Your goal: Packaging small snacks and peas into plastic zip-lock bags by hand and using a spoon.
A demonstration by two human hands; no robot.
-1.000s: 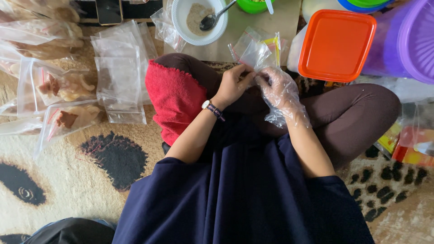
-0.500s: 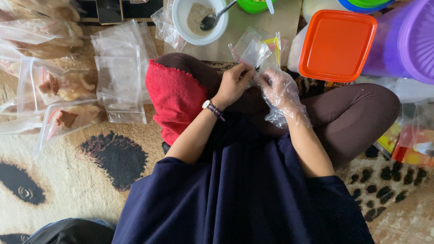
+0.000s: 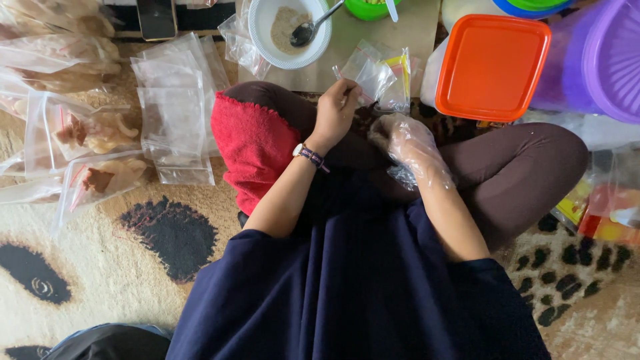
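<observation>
Pinching: the bare left hand [image 3: 335, 110], a watch on its wrist, is gripping the lower edge of a small clear plastic zip bag [image 3: 369, 77] between thumb and fingers; the fingertips are curling under, so the exact pinch point is hard to see.
Bag position: the small bag is standing up over the person's lap, just in front of the crossed legs, with more small bags lying behind it and blurring its outline.
Other hand: the right hand in a loose clear plastic glove [image 3: 408, 143] is resting just beside the bag, fingers curled inward; the crinkled glove is hiding whether anything is lying inside the grip, so I cannot tell.
Lap: a red towel [image 3: 253, 143] is draping over the left knee.
Behind: a white round bowl of brown powder [image 3: 288, 28] is holding a dark spoon [image 3: 313, 28], and the bowl's top is being cut off by the frame.
Right side: an orange square plastic lid [image 3: 492, 65] is sitting beside a purple container [image 3: 600, 60] that is running out of view.
Left side: clear bags of pale snacks [image 3: 93, 150] and a stack of empty zip bags [image 3: 175, 113] are lying on the patterned rug [image 3: 100, 260].
</observation>
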